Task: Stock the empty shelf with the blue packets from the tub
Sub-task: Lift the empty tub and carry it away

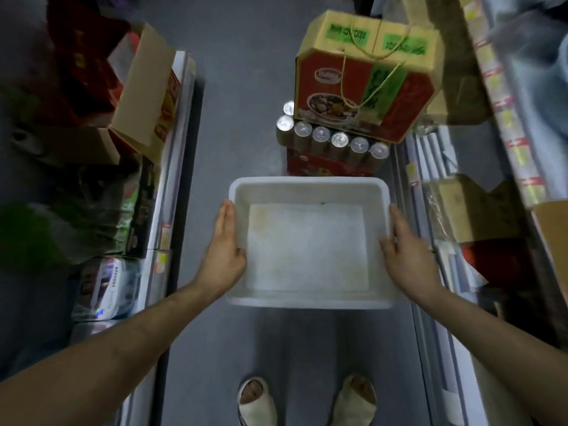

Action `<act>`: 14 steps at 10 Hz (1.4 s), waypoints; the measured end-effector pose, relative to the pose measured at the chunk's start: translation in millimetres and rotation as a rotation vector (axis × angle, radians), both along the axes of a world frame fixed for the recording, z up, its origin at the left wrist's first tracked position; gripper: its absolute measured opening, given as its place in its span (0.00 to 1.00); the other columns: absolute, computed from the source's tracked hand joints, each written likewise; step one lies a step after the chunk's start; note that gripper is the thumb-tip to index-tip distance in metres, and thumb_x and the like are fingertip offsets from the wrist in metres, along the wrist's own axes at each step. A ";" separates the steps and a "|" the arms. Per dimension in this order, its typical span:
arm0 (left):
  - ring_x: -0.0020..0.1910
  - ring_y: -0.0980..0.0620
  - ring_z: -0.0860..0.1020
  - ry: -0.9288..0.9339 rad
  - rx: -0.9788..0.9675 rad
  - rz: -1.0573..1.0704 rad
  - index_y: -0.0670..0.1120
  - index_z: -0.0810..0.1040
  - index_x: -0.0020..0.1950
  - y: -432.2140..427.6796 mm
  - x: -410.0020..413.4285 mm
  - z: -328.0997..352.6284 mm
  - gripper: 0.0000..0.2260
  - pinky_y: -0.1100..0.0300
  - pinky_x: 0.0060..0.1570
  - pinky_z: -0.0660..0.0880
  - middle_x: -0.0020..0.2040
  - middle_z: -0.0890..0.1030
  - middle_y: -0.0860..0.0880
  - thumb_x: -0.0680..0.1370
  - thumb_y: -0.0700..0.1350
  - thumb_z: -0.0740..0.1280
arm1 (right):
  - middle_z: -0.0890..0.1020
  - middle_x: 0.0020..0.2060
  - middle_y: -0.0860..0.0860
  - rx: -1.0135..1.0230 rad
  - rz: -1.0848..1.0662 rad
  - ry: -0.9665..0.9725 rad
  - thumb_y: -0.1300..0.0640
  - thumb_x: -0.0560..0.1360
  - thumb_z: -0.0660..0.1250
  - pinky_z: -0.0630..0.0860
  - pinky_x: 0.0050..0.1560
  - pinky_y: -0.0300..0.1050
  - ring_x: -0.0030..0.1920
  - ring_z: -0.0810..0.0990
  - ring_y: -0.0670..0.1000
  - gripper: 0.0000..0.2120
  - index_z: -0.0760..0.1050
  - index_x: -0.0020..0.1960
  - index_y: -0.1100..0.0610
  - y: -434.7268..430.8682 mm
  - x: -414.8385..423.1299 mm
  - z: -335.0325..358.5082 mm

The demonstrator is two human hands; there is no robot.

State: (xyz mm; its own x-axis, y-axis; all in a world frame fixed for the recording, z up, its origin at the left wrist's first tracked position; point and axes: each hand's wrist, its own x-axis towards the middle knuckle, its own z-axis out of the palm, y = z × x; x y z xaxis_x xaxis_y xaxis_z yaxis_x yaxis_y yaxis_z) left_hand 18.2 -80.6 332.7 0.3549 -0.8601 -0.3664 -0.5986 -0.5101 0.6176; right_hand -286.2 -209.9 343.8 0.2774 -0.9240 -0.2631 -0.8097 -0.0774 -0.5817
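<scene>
The left hand [226,241] and the right hand [404,245] were pressed flat against the two short sides of the white tub [310,192], fingers extended along its walls and thumbs hooked over the rim, so that both were grasping the tub between them. It was held level in front of the person's body, above the grey floor [239,124] of a narrow aisle, with the person's sandalled feet [307,401] showing below it. The tub's inside was bare: no blue packets lay in it, and none could be made out elsewhere in view.

Ahead of the tub stood a row of silver-topped cans [330,138] with a red and yellow carton [365,78] resting on them. Stocked shelving [172,186] ran down the left, and more shelves [430,210] with cardboard boxes down the right.

Judging by the empty tub, the stocking itself appeared finished, or the packets had yet to be fetched; the frame could not settle which. The step in hand looked like carrying the tub. The next move would call for a steady two-sided grip and care to clear the cans and carton just ahead.
</scene>
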 end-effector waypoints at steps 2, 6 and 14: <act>0.66 0.60 0.67 0.080 0.053 -0.017 0.55 0.32 0.82 -17.5 16.0 -128.7 0.44 0.51 0.69 0.70 0.82 0.49 0.57 0.82 0.40 0.64 | 0.79 0.56 0.48 0.084 -0.005 0.006 0.55 0.84 0.58 0.79 0.52 0.55 0.49 0.81 0.56 0.31 0.49 0.82 0.44 -14.2 9.5 -139.8; 0.81 0.45 0.57 0.086 0.125 -0.094 0.51 0.31 0.82 -39.8 36.1 -304.4 0.45 0.44 0.78 0.62 0.83 0.38 0.55 0.81 0.34 0.63 | 0.77 0.53 0.49 0.128 -0.035 0.055 0.60 0.83 0.59 0.77 0.52 0.52 0.47 0.78 0.55 0.32 0.52 0.81 0.42 -39.4 26.0 -321.8; 0.82 0.52 0.44 0.057 0.102 0.012 0.48 0.33 0.83 -29.2 8.5 -378.7 0.40 0.57 0.75 0.48 0.83 0.34 0.51 0.84 0.40 0.62 | 0.77 0.65 0.54 0.145 -0.182 -0.016 0.56 0.84 0.60 0.78 0.63 0.62 0.61 0.79 0.58 0.26 0.58 0.80 0.47 -27.5 -5.1 -393.2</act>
